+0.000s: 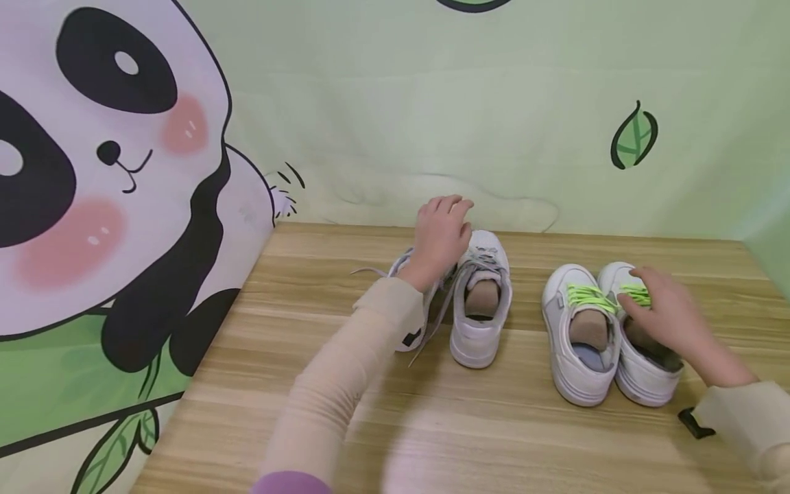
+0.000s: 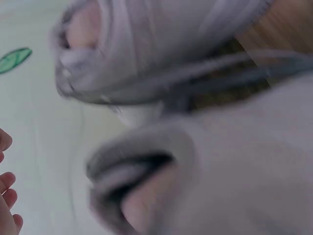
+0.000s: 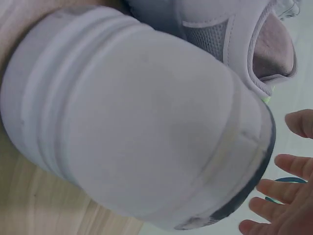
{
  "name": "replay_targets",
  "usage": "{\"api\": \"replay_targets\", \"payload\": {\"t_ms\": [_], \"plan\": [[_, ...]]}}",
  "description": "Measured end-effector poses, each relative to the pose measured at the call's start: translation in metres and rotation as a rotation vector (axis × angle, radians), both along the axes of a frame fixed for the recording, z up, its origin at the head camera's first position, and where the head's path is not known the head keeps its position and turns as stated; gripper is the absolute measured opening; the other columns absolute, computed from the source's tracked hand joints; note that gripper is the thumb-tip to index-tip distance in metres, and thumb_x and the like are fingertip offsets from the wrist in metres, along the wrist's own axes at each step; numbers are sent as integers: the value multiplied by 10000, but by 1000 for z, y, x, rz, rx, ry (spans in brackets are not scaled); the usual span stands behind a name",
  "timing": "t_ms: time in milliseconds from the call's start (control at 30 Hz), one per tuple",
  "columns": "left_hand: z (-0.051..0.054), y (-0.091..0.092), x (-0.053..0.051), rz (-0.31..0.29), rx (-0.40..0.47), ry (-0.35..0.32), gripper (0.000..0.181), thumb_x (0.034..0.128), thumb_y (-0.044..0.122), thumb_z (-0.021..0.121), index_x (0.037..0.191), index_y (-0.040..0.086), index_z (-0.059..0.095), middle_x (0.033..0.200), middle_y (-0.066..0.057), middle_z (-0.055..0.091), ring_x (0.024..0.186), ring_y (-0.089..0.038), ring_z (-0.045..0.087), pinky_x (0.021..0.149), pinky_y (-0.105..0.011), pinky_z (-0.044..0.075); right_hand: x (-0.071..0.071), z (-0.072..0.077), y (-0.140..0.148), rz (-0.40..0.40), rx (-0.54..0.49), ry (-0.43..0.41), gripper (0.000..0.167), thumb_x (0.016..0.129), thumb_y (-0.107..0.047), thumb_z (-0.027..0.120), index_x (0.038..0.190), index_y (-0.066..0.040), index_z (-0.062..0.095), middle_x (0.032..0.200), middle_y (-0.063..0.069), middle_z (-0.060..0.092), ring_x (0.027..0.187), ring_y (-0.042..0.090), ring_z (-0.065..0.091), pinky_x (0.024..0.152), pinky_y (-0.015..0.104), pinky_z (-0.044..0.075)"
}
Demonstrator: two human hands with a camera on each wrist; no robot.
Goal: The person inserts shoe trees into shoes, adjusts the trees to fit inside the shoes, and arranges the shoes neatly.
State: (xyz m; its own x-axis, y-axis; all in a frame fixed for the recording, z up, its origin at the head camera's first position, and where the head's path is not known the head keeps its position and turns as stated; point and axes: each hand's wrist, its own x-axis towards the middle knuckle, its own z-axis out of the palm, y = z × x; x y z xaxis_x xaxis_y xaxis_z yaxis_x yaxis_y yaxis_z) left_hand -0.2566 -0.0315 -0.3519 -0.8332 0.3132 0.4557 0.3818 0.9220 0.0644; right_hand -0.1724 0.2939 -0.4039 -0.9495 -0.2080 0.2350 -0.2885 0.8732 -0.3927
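Two pairs of white lace-up shoes stand on the wooden surface. My left hand (image 1: 437, 237) is over the left pair, its fingers loosely bent and holding nothing. Its wrist and sleeve hide much of one grey-laced shoe (image 1: 404, 264); the other grey-laced shoe (image 1: 476, 343) stands just to the right, its laces hanging loose. Over the rightmost green-laced shoe (image 1: 648, 384) hovers my right hand (image 1: 669, 309), fingers spread, gripping nothing; whether it touches the shoe I cannot tell. Beside that one stands the other green-laced shoe (image 1: 577, 377). Blur softens the left wrist view.
The wooden surface (image 1: 345, 425) meets a pale green wall (image 1: 370, 103) at the back. A large printed panda (image 1: 123, 158) covers the left wall. On the back wall is a printed leaf (image 1: 636, 140).
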Motion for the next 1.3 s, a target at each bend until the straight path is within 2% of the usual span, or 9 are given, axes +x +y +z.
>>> {"api": "replay_targets", "payload": {"t_ms": [67, 167, 400, 600, 733, 833, 933, 1100, 1300], "plan": [[-3, -9, -3, 24, 14, 7, 307, 867, 190, 484, 1168, 183, 543, 1229, -14, 511, 1148, -195, 433, 947, -366, 340, -2, 1, 0, -5, 13, 43, 455, 860, -186, 526, 1137, 160, 424, 1111, 370, 435, 1011, 510, 387, 838, 581, 290], [-8, -22, -7, 58, 27, 5, 311, 856, 181, 500, 1163, 174, 542, 1253, -32, 486, 1181, -204, 395, 956, -381, 317, -4, 4, 0, -30, 38, 39, 473, 872, -221, 512, 1151, 151, 422, 1124, 362, 427, 1020, 504, 379, 840, 590, 289], [-18, -53, -14, 160, 24, -40, 324, 851, 181, 496, 1174, 162, 526, 1302, -67, 435, 1242, -229, 332, 998, -401, 271, -7, 3, 5, -81, 35, -78, 603, 898, -332, 462, 1220, 163, 344, 1173, 382, 363, 1034, 530, 348, 830, 619, 281], [-31, -78, -19, 241, 37, -52, 323, 843, 175, 504, 1165, 153, 529, 1320, -83, 411, 1256, -245, 308, 1007, -401, 249, -11, -7, 12, -60, 33, -149, 647, 914, -366, 418, 1242, 178, 293, 1166, 414, 318, 1004, 569, 335, 807, 645, 281], [-40, -92, -19, 280, 45, -70, 326, 839, 180, 504, 1163, 145, 525, 1319, -91, 406, 1258, -251, 300, 1010, -408, 245, -13, -14, 16, -42, 31, -225, 667, 925, -372, 384, 1252, 197, 267, 1179, 446, 285, 1035, 583, 305, 831, 653, 261], [-47, -99, -18, 295, 63, -105, 337, 837, 183, 505, 1170, 137, 517, 1324, -100, 401, 1263, -261, 291, 1014, -431, 244, -14, -18, 18, -27, 44, -297, 686, 934, -371, 354, 1241, 234, 252, 1183, 475, 273, 1062, 592, 283, 858, 647, 251], [-52, -104, -16, 309, 67, -154, 342, 843, 189, 496, 1180, 130, 503, 1338, -107, 381, 1273, -268, 273, 1027, -443, 227, -14, -20, 19, -6, 61, -325, 633, 940, -332, 339, 1204, 242, 306, 1161, 468, 326, 1053, 585, 318, 855, 626, 283], [-59, -108, -14, 327, 59, -184, 345, 841, 195, 506, 1179, 125, 506, 1343, -110, 374, 1277, -268, 270, 1026, -442, 230, -14, -18, 17, 16, 95, -312, 520, 923, -244, 346, 1153, 221, 391, 1122, 442, 408, 1024, 575, 381, 830, 608, 330], [-67, -111, -11, 331, 50, -211, 330, 841, 199, 497, 1160, 115, 518, 1340, -108, 377, 1267, -268, 280, 1016, -448, 229, -14, -17, 16, 18, 117, -316, 507, 906, -222, 357, 1143, 225, 397, 1113, 442, 416, 1011, 576, 392, 811, 607, 343]]}}
